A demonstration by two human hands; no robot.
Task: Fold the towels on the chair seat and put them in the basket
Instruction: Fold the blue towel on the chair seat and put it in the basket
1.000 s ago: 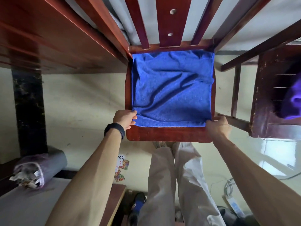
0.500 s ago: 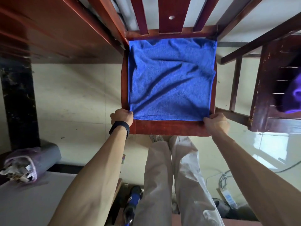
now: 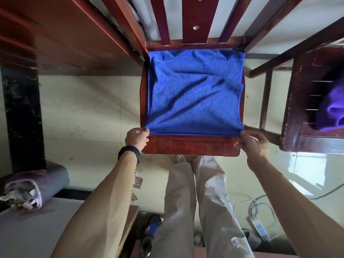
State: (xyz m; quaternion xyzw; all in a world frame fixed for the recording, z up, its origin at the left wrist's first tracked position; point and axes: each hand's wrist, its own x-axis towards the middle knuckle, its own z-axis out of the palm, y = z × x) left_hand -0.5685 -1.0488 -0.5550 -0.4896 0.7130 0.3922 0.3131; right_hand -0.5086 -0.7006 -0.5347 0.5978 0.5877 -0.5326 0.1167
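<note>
- The blue towel (image 3: 195,94) lies spread over the chair seat (image 3: 193,146), creased across its middle.
- The left hand (image 3: 136,138) pinches the towel's near left corner, and the right hand (image 3: 255,144) pinches its near right corner.
- Best to lift both corners level, carry them to the far edge, match the corners, then smooth the creases.

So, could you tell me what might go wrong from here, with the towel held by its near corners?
1. The towel lies rumpled with diagonal creases; folded as it is, those would likely get trapped inside.
2. The left hand and right hand pinch only the tips of the near corners, so one corner might slip free when lifted.
3. The far edge sits against the chair back and may bunch or catch there.
</note>
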